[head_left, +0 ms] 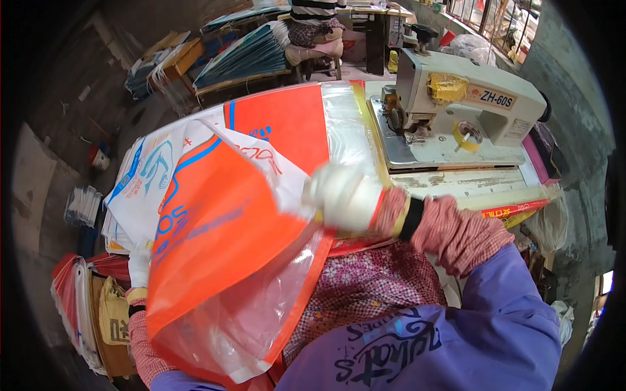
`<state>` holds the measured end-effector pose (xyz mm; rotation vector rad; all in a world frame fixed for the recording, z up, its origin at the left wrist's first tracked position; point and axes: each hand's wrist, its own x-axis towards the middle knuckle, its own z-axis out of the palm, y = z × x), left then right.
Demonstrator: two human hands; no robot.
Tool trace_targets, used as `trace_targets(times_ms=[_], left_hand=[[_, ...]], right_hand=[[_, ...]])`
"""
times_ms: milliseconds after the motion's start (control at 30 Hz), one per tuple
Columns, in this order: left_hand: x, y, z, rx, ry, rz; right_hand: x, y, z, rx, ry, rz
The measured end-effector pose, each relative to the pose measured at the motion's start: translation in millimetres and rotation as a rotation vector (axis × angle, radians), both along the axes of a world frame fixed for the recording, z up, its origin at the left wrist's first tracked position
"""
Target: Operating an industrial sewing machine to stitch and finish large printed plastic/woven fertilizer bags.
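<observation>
Workshop interior with a grey concrete floor, crowded by stacked goods, seen from above the worker's lap. Nearest the camera, a purple sleeve and a patterned apron fill the lower edge. Both hands wear white gloves: the left hand [139, 264] grips the lower left edge of an orange woven bag [222, 241], mostly hidden behind it, so how tightly its fingers close cannot be told; the right hand [344, 195], blurred, is closed on the bag's upper right corner. This bag is lifted and tilted off the table, its stiff orange face bordered by a white printed panel and backed by a glossy clear plastic liner [254, 313] that hangs crumpled below. Little free room remains left of it, where a stack of flat white bags [140, 173] printed in blue overhangs the table's edge. Beneath lies another orange bag [287, 120], flat, with a clear strip along its right edge. Just beyond the right hand stands a cream industrial sewing machine [469, 98] on a metal bed. Farther back, bundles of bags [244, 55] rest on low wooden benches.
</observation>
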<state>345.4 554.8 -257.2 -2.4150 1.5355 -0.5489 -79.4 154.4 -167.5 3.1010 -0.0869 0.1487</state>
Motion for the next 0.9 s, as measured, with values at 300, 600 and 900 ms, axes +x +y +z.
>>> trace_targets(times_ms=[300,600,900], left_hand=[[44.4,-16.1,-26.4,-0.325,0.512,0.295],[-171.0,-27.1,26.5,-0.898,1.245,0.333],[-383.3,-0.4,13.8,-1.084,1.887,0.834]], right_hand=[[-67.0,-70.1,-19.7,0.508,-0.201,-0.712],[-75.5,-22.7,-24.6,0.127,-0.127,-0.261],[41.2,-48.3,-97.7,0.127,0.009,-0.398]])
